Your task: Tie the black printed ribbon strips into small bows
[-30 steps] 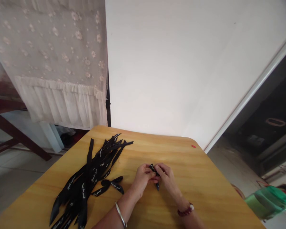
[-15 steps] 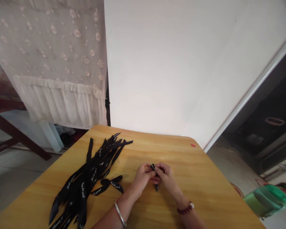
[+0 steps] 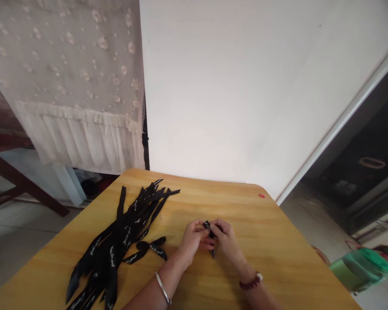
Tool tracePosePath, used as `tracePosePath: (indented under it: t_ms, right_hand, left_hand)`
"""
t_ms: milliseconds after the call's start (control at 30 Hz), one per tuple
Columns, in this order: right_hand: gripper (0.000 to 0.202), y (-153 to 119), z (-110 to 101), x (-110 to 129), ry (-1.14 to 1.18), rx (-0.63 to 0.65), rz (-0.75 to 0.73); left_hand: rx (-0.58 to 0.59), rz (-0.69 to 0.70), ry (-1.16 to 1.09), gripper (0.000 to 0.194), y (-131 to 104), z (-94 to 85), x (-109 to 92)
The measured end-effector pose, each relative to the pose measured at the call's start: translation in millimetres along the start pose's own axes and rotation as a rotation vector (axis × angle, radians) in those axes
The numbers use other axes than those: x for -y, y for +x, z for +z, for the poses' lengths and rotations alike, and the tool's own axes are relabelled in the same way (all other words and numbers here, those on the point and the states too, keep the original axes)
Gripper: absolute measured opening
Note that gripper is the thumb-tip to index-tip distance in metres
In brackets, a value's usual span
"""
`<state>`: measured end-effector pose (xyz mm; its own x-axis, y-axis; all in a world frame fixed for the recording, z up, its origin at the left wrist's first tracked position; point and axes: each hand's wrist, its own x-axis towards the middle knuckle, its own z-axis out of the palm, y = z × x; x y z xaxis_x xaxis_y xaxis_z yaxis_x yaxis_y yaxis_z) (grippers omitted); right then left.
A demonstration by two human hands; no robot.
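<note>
Wooden table [image 3: 261,241], black ribbons [image 3: 120,241], white panel [image 3: 213,94], curtain [image 3: 80,86]

Between the fingertips, the black ribbon [image 3: 207,224] has been shifted slightly, and its lettered fold is now shown more squarely just above the pinch. Below the left thumb, the lower fingers of the left hand [image 3: 191,237] have been spread downward, so that more of them is exposed.

White cursive lettering runs along the pile of black ribbons [image 3: 116,241] and the black bow [image 3: 156,248] beside it (too small and blurred to read surely); the held ribbon [image 3: 207,224] bears an illegible white mark
</note>
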<state>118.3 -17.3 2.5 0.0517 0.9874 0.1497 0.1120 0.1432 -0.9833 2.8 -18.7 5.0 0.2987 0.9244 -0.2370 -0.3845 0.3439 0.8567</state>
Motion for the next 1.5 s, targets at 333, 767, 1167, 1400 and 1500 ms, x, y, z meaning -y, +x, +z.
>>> tracePosePath:
  t_ms: [333, 767, 1167, 1400, 1500]
  right_hand:
    - [0.02, -0.9, -0.5, 7.7, 0.043, 0.011, 0.0]
    - [0.03, -2.8, -3.9, 12.0, 0.013, -0.136, 0.064]
    - [0.006, -3.6, -0.6, 6.2, -0.051, -0.016, -0.036]
    - [0.012, -3.1, -0.4, 7.9, -0.056, -0.011, -0.046]
    - [0.011, -2.4, 0.1, 6.2, -0.019, -0.039, -0.052]
  left_hand:
    - [-0.009, 0.019, -0.076, 0.021, 1.0, -0.7, 1.4]
    - [-0.053, 0.034, -0.264, 0.019, 4.6, -6.9, -0.4]
    - [-0.049, 0.0, -0.145, 0.021, 3.4, -6.4, 1.2]
    - [-0.064, 0.048, -0.069, 0.022, -0.1, -2.4, -3.6]
    - [-0.046, 0.023, -0.04, 0.023, -1.1, -1.7, -4.7]
